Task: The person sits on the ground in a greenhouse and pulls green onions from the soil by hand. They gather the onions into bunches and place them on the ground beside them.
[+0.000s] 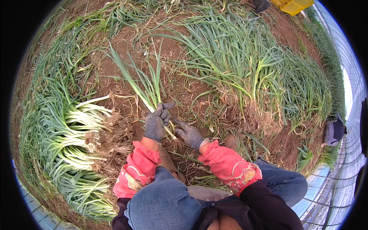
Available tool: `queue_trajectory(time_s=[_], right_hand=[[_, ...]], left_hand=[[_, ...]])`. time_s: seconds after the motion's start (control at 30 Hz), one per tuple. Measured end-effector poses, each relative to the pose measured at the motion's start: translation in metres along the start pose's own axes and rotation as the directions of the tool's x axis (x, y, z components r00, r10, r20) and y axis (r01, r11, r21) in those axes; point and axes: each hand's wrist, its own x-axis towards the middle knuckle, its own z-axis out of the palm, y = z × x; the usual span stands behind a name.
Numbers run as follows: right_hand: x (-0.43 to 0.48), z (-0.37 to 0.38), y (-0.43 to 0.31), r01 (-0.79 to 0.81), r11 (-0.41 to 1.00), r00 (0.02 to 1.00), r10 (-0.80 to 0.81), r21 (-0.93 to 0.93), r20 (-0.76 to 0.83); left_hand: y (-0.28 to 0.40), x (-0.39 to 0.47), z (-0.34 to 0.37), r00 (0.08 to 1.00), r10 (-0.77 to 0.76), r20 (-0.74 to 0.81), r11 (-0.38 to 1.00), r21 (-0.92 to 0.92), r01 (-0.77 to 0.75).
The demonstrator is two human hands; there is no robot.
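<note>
My left hand (154, 124), in a dirty dark glove, grips a few green onions (143, 96) around their stems. Their leaves fan up and away from me, while the pale lower ends and roots point down toward my right hand (190, 135). That hand, gloved as well, has its fingers beside the lower stems, by a yellowish strip of leaf. Whether its fingertips pinch anything is not clear. Green onions with pale stems and brown roots lie in a row (83, 138) on my left. A larger heap with soil-matted roots (238, 63) lies ahead to the right.
Brown soil (120, 54) strewn with leaf scraps lies between the piles. A yellow plastic crate (296, 6) stands at the far right, near a dark object. A dark cloth-like item (335, 131) sits by the plastic-sheeted greenhouse wall (336, 184). My boot (231, 142) rests near the right heap.
</note>
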Motion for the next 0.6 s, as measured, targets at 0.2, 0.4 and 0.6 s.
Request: queue_trajectory(time_s=[0.2,0.4,0.6], right_hand=[[-0.046,-0.021,0.034,-0.122,0.876,0.985,0.163,-0.467,0.048],[-0.056,-0.147,0.065,-0.139,0.963,0.594,-0.105,-0.230,-0.797],[-0.036,-0.231,0.073,-0.664,0.720,0.595,0.341,-0.204,-0.728]], left_hand=[[0.074,0.002,0.007,0.920,0.390,-0.040,0.919,0.085,-0.386],[0.050,0.009,-0.007,0.978,0.206,-0.015,0.973,0.108,-0.203],[0.001,-0.002,0.001,0.999,0.001,0.036,0.999,-0.036,0.001]])
